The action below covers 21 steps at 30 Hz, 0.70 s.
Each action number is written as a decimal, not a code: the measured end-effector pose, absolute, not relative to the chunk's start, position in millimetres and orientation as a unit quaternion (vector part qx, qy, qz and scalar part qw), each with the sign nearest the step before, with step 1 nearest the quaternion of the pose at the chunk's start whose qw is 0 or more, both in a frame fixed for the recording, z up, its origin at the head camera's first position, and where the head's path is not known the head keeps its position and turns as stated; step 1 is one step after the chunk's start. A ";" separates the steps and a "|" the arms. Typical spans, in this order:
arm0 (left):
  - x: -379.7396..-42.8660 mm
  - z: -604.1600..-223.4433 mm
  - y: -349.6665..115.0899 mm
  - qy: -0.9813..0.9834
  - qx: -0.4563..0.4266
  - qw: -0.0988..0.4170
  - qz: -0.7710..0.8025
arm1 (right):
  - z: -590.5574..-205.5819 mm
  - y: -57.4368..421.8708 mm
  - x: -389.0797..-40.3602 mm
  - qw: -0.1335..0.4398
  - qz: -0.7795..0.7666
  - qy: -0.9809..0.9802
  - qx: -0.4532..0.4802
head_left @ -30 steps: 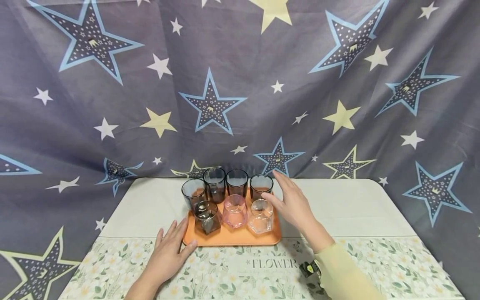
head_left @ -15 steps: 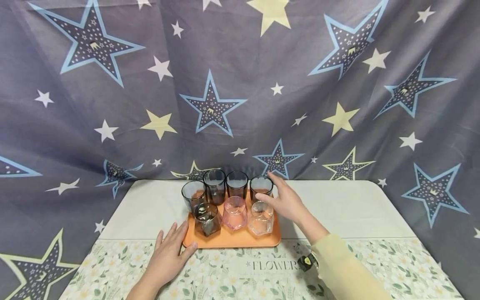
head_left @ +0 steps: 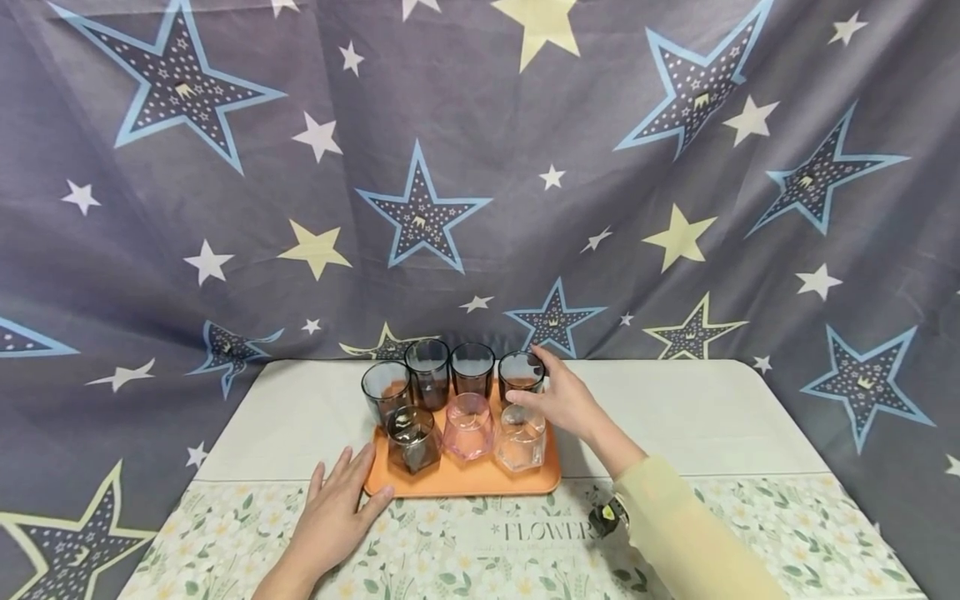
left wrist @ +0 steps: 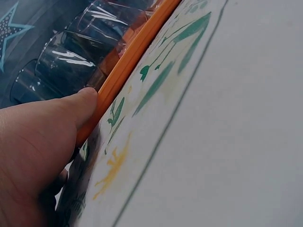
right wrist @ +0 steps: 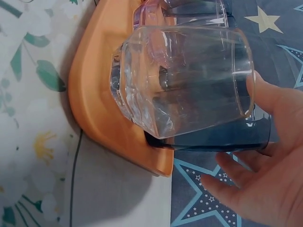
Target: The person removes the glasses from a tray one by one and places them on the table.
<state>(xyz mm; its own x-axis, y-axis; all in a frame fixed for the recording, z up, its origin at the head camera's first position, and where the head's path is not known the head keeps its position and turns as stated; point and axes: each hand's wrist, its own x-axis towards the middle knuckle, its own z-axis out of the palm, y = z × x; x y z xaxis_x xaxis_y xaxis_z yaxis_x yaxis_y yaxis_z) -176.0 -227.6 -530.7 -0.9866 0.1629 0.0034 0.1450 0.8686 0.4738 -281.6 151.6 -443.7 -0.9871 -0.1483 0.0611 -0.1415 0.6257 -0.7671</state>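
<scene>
An orange tray (head_left: 465,483) carries several glasses. My right hand (head_left: 566,404) grips the smoky dark glass (head_left: 519,382) at the tray's back right, thumb on the near side and index finger at the far rim. In the right wrist view, a clear faceted glass (right wrist: 189,85) stands in front of that dark glass and partly hides it and the thumb. My left hand (head_left: 330,512) lies at the tray's front left corner with fingers extended. Its thumb (left wrist: 85,101) touches the orange rim in the left wrist view.
Also on the tray stand a pink faceted glass (head_left: 468,437), a dark faceted glass (head_left: 414,450) and dark tumblers (head_left: 472,371) along the back and left. A flower-patterned cloth (head_left: 525,567) covers the near table. Behind hangs a grey star-printed curtain (head_left: 480,108).
My right hand has moved slightly left, and its thumb and fingers have closed in around the back right dark glass. The left hand and the glasses have stayed in place.
</scene>
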 end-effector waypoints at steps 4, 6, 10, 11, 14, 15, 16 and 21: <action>-176.6 -531.1 -227.4 0.967 0.078 0.021 0.242 | -442.7 150.8 -281.9 -0.004 -0.429 0.900 -0.076; -176.8 -530.6 -227.3 0.967 0.080 0.017 0.240 | -443.1 150.9 -282.6 -0.010 -0.429 0.900 -0.074; -175.9 -530.7 -226.6 0.967 0.081 0.015 0.239 | -445.3 150.9 -285.1 -0.018 -0.425 0.902 -0.069; -175.8 -530.7 -226.3 0.967 0.081 0.016 0.240 | -445.6 150.9 -285.3 -0.019 -0.424 0.903 -0.068; -175.7 -531.3 -226.3 0.968 0.080 0.016 0.239 | -445.8 150.9 -285.8 -0.023 -0.424 0.903 -0.063; -175.8 -531.4 -226.5 0.968 0.080 0.016 0.239 | -445.8 150.8 -286.1 -0.024 -0.426 0.902 -0.061; -176.0 -531.5 -226.6 0.968 0.079 0.016 0.239 | -445.7 150.5 -286.3 -0.025 -0.427 0.902 -0.059; -177.0 -532.1 -228.1 0.967 0.079 0.014 0.240 | -445.8 148.9 -286.6 -0.033 -0.437 0.897 -0.057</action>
